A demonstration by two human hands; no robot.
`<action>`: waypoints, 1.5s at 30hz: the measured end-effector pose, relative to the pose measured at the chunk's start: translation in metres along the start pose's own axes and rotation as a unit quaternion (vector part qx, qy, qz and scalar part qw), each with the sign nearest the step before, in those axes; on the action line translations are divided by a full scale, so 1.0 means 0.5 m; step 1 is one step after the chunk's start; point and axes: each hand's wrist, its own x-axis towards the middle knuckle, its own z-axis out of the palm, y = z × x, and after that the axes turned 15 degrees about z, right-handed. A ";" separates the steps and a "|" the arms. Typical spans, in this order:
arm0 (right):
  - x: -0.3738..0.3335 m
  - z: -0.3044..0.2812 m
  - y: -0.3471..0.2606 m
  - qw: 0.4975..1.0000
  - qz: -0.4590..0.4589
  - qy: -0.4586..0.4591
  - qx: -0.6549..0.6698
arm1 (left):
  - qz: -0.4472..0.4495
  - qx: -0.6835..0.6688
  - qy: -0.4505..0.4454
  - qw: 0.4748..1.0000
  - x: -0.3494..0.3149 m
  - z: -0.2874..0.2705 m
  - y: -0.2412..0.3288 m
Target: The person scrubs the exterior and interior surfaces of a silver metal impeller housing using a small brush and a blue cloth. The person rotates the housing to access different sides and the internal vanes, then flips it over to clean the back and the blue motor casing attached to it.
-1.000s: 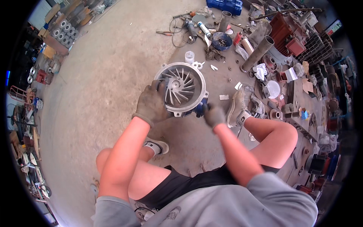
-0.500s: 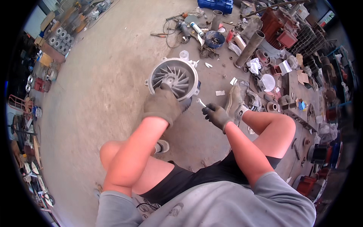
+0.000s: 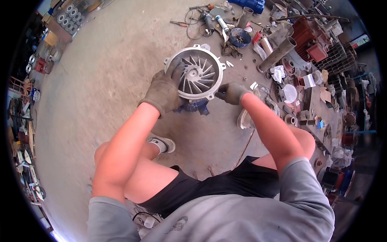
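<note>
A round metal fan housing [image 3: 219,76] with bolt lugs around its rim faces up in front of me. Inside it sits a bladed impeller [image 3: 195,74], and a dark blue part [image 3: 195,106] shows below the rim. My gloved left hand [image 3: 163,86] grips the housing's left rim, its fingers reaching in over the impeller blades. At the lower right lug is my gloved right hand [image 3: 233,93], fingers closed. The small wrench seen in it half a second ago is hidden now.
Farther off lie an angle grinder [image 3: 208,23], a sealant tube [image 3: 222,24] and a blue bowl [image 3: 240,37] of small parts. To the right stand a steel pipe [image 3: 278,54] and a red motor housing [image 3: 308,36] amid scrap. Metal rings [image 3: 70,19] are stacked far left.
The housing has turned and tipped to face me more squarely. My left hand has shifted up and left along the rim. My right hand has risen to the rim's lower right, the wrench dropping from sight.
</note>
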 end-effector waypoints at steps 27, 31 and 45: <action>-0.122 0.328 -0.148 0.721 0.233 -0.009 0.653 | 0.004 -0.065 0.018 0.998 0.033 -0.013 -0.041; -0.128 0.283 -0.074 0.814 0.167 0.003 0.556 | -0.008 -0.062 0.030 0.998 0.023 -0.008 -0.033; 0.063 -0.028 0.006 0.994 -0.026 -0.091 -0.056 | -0.037 -0.070 -0.013 0.997 0.020 -0.036 -0.007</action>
